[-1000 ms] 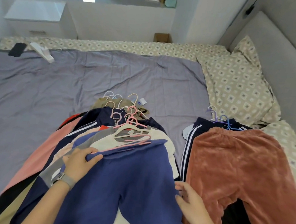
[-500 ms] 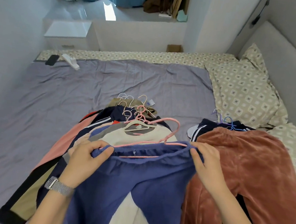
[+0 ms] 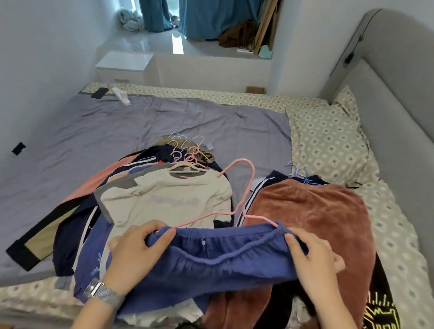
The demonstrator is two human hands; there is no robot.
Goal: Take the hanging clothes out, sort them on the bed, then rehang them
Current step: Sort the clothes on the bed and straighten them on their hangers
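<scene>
My left hand (image 3: 136,249) grips the left end of the blue trousers' (image 3: 214,265) waistband, fingers curled over the edge, thumb on top. My right hand (image 3: 313,256) grips the right end the same way, fingers curled round the elastic. The waistband is stretched between both hands and held up above the near edge of the bed (image 3: 107,132). The trousers are on a pink hanger (image 3: 245,193); its hook stands up and tilts left, above the gap between the two piles.

Left pile: a cream shirt (image 3: 170,199) lies on top, on its own hanger, with navy, pink and tan garments fanned out beneath it to the left. A cluster of hanger hooks (image 3: 185,148) sits at the far end of this pile.

Right pile: rust trousers (image 3: 311,221) lie on top, just beside my right hand, over a navy garment with white stripes. Blue hooks (image 3: 301,173) show at the far end of it. A black garment with yellow print (image 3: 379,315) lies at the right edge of this pile.

A patterned pillow (image 3: 327,140) rests near the grey headboard (image 3: 409,84). A watch (image 3: 103,292) is on my left wrist. A dark phone (image 3: 99,92) lies at the far corner of the bed.
</scene>
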